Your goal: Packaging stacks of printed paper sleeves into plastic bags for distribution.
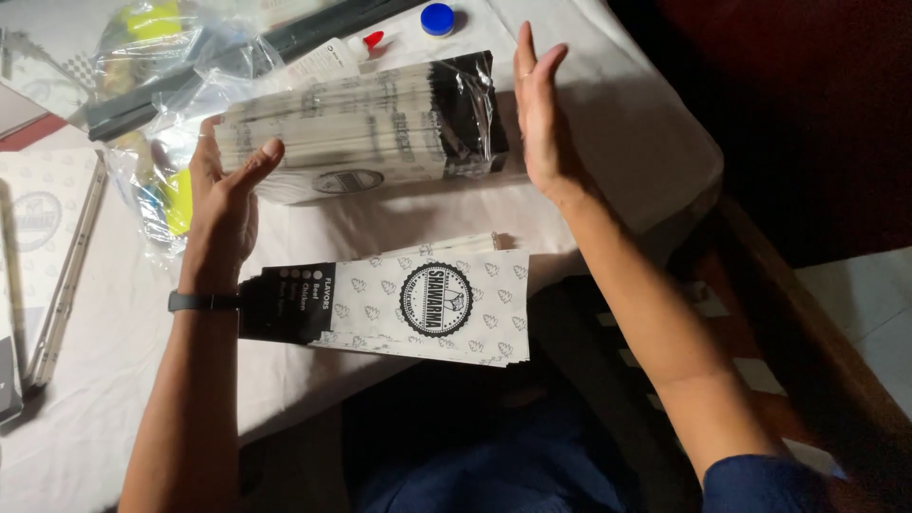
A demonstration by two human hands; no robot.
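Flat paper sleeves [418, 306] lie before hands flanking a plastic-wrapped sleeve stack [366, 133].

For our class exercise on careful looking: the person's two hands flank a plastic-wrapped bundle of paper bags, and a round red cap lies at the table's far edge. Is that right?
Not quite. In the head view the left hand and right hand do flank the wrapped bundle of paper bags, but the round cap at the table's far edge is blue, not red.

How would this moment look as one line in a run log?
left hand: touches wrapped bag bundle | right hand: open beside bundle, contact unclear | loose paper bags: at table edge
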